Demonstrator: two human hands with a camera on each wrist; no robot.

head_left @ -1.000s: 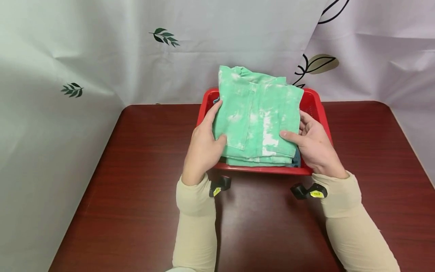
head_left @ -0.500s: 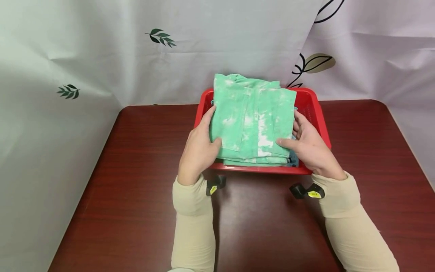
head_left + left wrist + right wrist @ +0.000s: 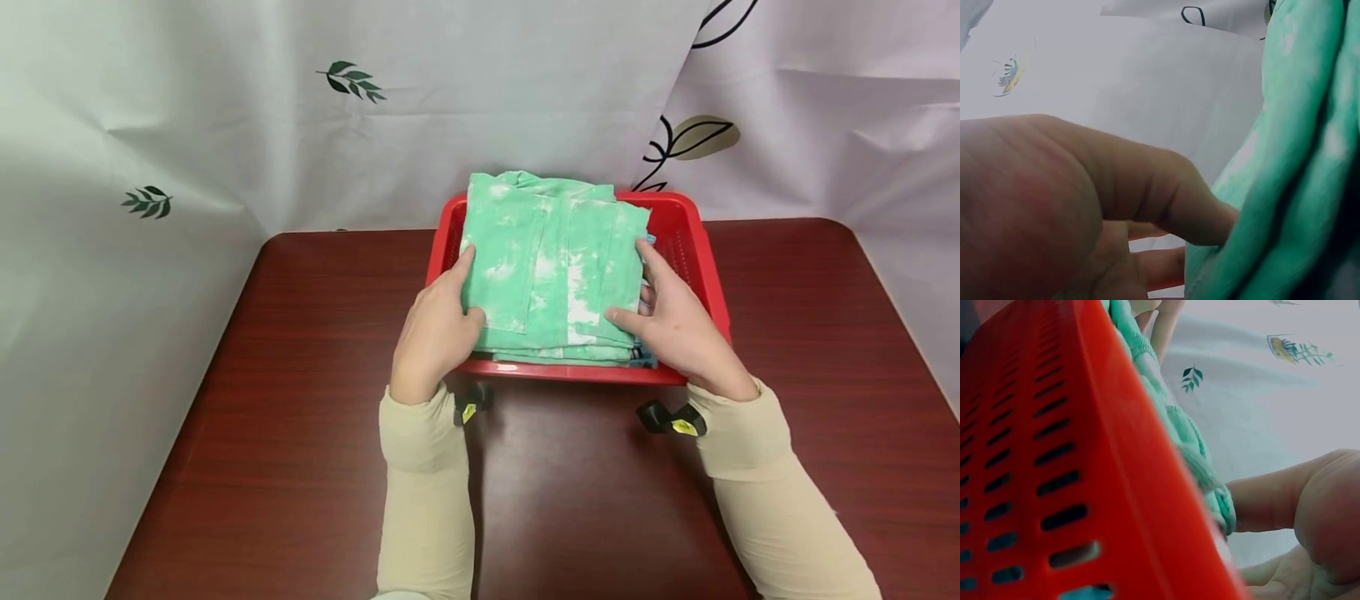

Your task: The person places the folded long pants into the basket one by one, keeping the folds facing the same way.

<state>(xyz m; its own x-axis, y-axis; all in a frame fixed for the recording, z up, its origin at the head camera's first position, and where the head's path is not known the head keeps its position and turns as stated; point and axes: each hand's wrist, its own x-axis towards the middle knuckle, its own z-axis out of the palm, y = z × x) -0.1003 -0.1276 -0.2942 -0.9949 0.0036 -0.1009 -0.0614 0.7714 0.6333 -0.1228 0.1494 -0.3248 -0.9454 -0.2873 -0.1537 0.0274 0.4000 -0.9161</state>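
Note:
A folded green garment [image 3: 517, 267] with white tie-dye patches lies in the red plastic basket [image 3: 573, 372], its back edge standing above the rim. At its left side my left hand [image 3: 438, 329] holds it, thumb on the top near the front corner and index finger along the edge. My right hand [image 3: 678, 321] grips the opposite side with the thumb on top; its other fingers are partly hidden at the edge. In the left wrist view the thumb [image 3: 1166, 194] presses into the green folds [image 3: 1291, 156]. The right wrist view has the thumb [image 3: 1266, 500] against the garment's edge [image 3: 1200, 465].
Some blue cloth [image 3: 643, 354] shows beneath the green garment at the right. The basket stands at the back of a dark red-brown wooden table [image 3: 300, 400], against a white curtain [image 3: 450, 100] with leaf prints. Slotted basket walls [image 3: 1054, 450] fill the right wrist view's left half.
Both hands have lowered the green garment further into the basket and shifted slightly left. Its back edge now sits lower against the curtain.

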